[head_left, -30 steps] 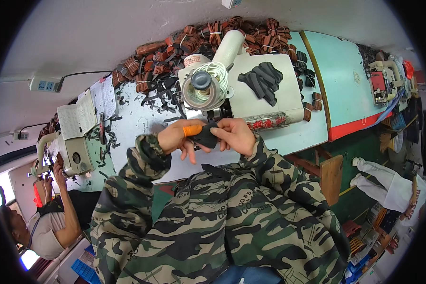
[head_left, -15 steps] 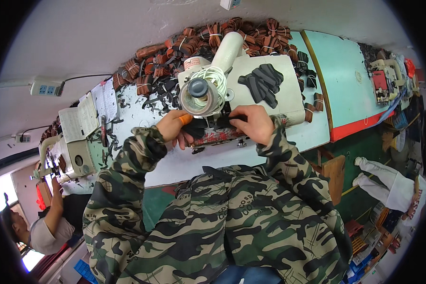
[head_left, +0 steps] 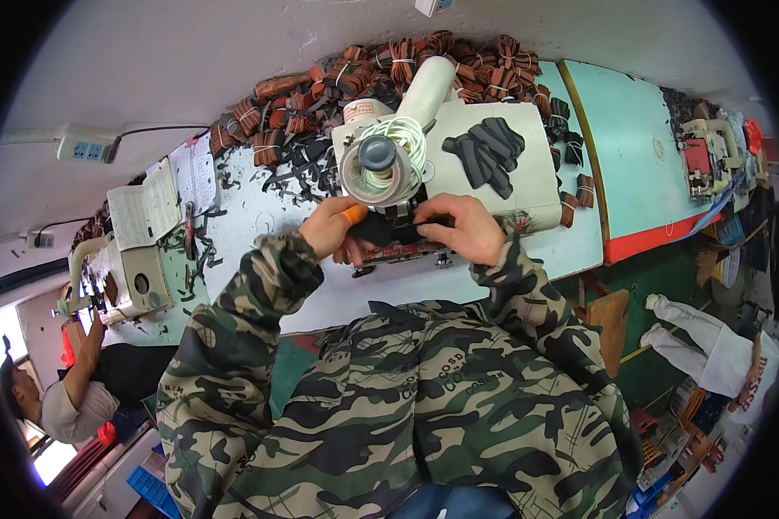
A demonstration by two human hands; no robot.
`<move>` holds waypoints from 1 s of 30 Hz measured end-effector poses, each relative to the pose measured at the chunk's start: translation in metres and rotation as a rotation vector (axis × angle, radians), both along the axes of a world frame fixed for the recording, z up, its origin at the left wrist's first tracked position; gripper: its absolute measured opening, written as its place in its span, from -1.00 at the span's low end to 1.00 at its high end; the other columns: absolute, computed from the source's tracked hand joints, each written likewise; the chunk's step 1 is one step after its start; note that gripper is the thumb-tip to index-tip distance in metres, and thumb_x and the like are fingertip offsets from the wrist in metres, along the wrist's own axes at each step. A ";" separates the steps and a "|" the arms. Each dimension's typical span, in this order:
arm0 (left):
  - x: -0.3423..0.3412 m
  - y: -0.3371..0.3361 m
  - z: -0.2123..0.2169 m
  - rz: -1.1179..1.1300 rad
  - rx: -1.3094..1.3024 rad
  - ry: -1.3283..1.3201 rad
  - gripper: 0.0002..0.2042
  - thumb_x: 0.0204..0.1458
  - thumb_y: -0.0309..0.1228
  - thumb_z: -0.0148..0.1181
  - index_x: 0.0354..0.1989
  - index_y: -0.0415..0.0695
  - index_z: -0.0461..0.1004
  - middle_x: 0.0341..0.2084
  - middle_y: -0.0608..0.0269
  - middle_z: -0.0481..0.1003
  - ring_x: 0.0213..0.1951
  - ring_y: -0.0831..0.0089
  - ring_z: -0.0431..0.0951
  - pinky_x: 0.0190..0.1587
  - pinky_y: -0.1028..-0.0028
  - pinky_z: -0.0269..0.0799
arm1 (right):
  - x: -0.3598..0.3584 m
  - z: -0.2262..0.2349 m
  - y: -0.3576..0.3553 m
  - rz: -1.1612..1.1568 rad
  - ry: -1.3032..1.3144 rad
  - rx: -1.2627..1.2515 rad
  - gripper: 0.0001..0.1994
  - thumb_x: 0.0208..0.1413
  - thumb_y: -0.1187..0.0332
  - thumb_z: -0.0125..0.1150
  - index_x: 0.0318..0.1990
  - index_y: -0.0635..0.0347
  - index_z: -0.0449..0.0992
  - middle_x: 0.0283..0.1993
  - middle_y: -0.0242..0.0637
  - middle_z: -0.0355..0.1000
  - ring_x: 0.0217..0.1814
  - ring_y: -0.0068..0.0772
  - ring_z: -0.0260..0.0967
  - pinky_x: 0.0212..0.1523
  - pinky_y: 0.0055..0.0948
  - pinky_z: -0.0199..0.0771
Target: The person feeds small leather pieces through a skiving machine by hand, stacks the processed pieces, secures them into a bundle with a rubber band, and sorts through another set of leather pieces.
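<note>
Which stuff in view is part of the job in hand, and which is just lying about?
In use, likely:
dark piece in left hand
pale machine, right hand at it
loose dark strips on its top

Seemingly just lying about:
tied brown bundles
papers
reddish tool

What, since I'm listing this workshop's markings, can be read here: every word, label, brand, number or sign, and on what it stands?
Jacket: dark printed letters, partly legible, left unquoted.
Machine: red markings on its front edge, partly covered, unreadable.
Papers: lines of writing, too small to read.
Label on a round white object: red print, too small.
Shirt of the person at right: lettering, too blurred.
</note>
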State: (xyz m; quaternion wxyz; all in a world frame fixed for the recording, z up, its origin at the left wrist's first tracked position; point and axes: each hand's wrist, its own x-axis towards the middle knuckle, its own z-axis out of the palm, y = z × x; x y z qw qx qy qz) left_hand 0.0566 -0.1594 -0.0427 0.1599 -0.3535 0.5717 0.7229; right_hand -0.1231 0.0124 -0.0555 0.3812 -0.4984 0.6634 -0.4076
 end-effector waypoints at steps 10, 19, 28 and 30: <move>0.000 0.007 0.000 0.060 -0.034 -0.036 -0.71 0.19 -0.35 -0.15 -0.04 -0.27 0.34 -0.44 0.00 0.53 -0.64 0.39 0.56 -0.78 0.60 0.35 | -0.002 -0.002 0.002 -0.022 -0.221 0.140 -0.80 0.03 0.49 0.16 -0.17 0.34 0.46 -0.42 -0.26 0.46 -0.51 -0.59 0.42 -0.45 -0.57 0.45; -0.001 0.005 0.000 0.051 0.018 -0.052 -0.72 0.20 -0.37 -0.19 -0.09 -0.33 0.35 -0.52 0.07 0.53 -0.63 0.40 0.56 -0.75 0.59 0.37 | -0.003 0.006 0.002 -0.039 -0.213 0.210 -0.80 0.04 0.47 0.14 -0.17 0.35 0.47 -0.43 -0.27 0.46 -0.54 -0.60 0.39 -0.49 -0.60 0.40; -0.005 0.008 -0.010 0.082 0.037 -0.055 -0.72 0.22 -0.38 -0.20 -0.03 -0.27 0.34 -0.50 0.03 0.53 -0.64 0.41 0.55 -0.74 0.59 0.33 | -0.004 0.007 0.005 -0.058 -0.162 0.163 -0.80 0.04 0.47 0.15 -0.18 0.34 0.47 -0.41 -0.28 0.46 -0.52 -0.60 0.40 -0.46 -0.59 0.42; -0.002 0.003 -0.008 0.029 0.149 -0.039 -0.71 0.21 -0.37 -0.17 -0.04 -0.29 0.34 -0.48 0.03 0.54 -0.63 0.41 0.56 -0.72 0.60 0.33 | 0.005 0.004 0.000 -0.040 -0.068 0.075 -0.81 0.03 0.47 0.15 -0.18 0.33 0.47 -0.39 -0.27 0.47 -0.52 -0.57 0.42 -0.45 -0.58 0.43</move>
